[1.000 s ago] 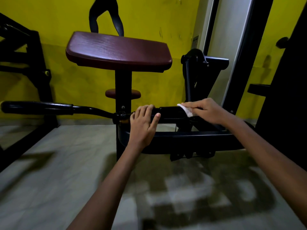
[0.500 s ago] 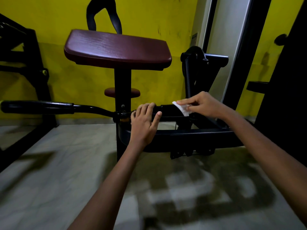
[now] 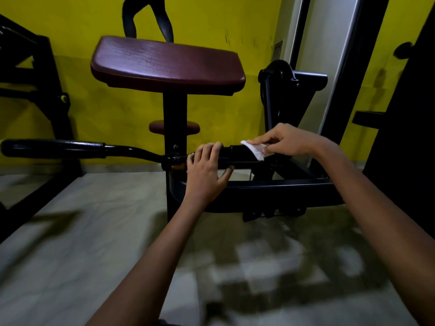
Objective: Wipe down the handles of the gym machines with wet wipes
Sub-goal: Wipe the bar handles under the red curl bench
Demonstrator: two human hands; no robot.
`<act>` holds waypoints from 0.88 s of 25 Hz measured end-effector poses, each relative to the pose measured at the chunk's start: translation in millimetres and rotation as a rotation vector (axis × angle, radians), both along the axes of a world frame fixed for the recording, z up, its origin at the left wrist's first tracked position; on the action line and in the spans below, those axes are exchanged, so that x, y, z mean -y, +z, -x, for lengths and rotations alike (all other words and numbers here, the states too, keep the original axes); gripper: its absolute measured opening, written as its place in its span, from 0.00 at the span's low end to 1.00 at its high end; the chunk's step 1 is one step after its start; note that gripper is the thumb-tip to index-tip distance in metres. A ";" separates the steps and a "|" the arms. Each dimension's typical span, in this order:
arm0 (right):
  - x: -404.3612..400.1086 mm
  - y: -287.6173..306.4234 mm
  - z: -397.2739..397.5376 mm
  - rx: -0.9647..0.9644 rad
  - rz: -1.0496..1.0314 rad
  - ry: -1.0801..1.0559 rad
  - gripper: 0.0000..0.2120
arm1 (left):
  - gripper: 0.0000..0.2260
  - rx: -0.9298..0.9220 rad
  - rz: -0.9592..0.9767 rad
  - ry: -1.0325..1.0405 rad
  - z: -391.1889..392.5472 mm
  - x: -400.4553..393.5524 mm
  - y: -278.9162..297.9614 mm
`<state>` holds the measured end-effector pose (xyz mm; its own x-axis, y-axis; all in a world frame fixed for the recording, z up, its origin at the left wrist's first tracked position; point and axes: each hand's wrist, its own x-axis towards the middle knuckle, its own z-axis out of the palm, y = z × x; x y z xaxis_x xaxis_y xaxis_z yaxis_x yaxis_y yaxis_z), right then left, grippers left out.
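- While the left hand (image 3: 207, 170) is wrapped around the black handle grip (image 3: 237, 154), fingers over the top and thumb underneath, it looks like it's just bracing the bar.
- Right hand (image 3: 289, 141) is pinched shut on the white wet wipe (image 3: 255, 149), which sits on the grip just right of the left hand, touching the top of it.
- That grip runs sideways, left to right, below and a bit right of the maroon pad (image 3: 167, 64). So any wiping stroke has to go along that line, I'd say.
- Other handle (image 3: 51, 148) sticks out well to the left of the pad post, nothing touching it. Left hand is the nearer one, but the wipe is in the right, so it'd be a long reach across or a hand swap.
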<state>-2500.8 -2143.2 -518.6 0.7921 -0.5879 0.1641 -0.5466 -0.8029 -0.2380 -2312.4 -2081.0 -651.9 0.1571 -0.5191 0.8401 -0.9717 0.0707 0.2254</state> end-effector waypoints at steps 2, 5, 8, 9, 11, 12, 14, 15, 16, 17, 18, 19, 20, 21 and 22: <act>5.0 3.7 -11.9 -0.009 0.027 -0.040 0.15 | 0.27 0.010 -0.001 0.029 1.8 1.0 -0.7; -6.1 -13.2 -39.7 0.082 0.105 0.030 0.15 | 0.26 0.027 0.051 0.049 1.8 1.6 -2.2; -7.9 -51.7 -32.7 0.252 0.415 0.157 0.19 | 0.25 0.039 0.062 0.035 -2.2 2.8 -2.8; -2.6 -63.9 -24.0 0.305 0.579 0.198 0.20 | 0.25 0.044 0.059 0.027 -3.2 3.0 -3.3; 10.6 -76.9 -8.3 0.389 0.747 0.212 0.20 | 0.25 0.047 0.051 0.011 -3.8 2.8 -3.2; 13.8 -77.2 -4.7 0.403 0.758 0.178 0.19 | 0.25 0.041 0.044 -0.001 -3.6 2.7 -2.6; 14.0 -72.0 -11.7 0.375 0.695 0.070 0.20 | 0.25 0.022 0.024 -0.013 -2.9 2.4 -1.9; 10.3 -69.6 -20.0 0.336 0.671 0.042 0.21 | 0.26 0.017 0.018 -0.010 -2.2 2.1 -1.6; 4.6 -68.6 -28.1 0.309 0.687 0.048 0.21 | 0.26 0.015 0.017 -0.006 -1.6 1.7 -1.0; 1.2 -71.0 -33.8 0.307 0.736 0.082 0.21 | 0.26 0.010 0.018 -0.007 -0.8 1.2 -0.4; 0.9 -75.6 -34.8 0.322 0.814 0.129 0.20 | 0.26 0.001 0.020 -0.011 -0.2 0.3 0.0; 2.6 -79.8 -30.6 0.348 0.888 0.165 0.20 | 0.26 -0.006 0.021 -0.016 0.3 -0.4 0.2; 5.8 -84.1 -22.9 0.386 0.946 0.174 0.20 | 0.26 -0.007 0.021 -0.017 0.8 -1.0 0.5; 10.6 -88.9 -14.5 0.428 1.003 0.153 0.19 | 0.26 -0.005 0.017 -0.016 1.3 -1.4 1.1; 13.5 -92.8 -7.6 0.467 1.060 0.118 0.18 | 0.26 -0.006 0.013 -0.013 1.4 -1.5 1.2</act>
<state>-2493.3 -2156.8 -611.4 0.5655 0.0921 0.8196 -0.4912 -0.7606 0.4244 -2313.7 -2079.5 -650.7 0.1550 -0.5100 0.8461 -0.9694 0.0867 0.2299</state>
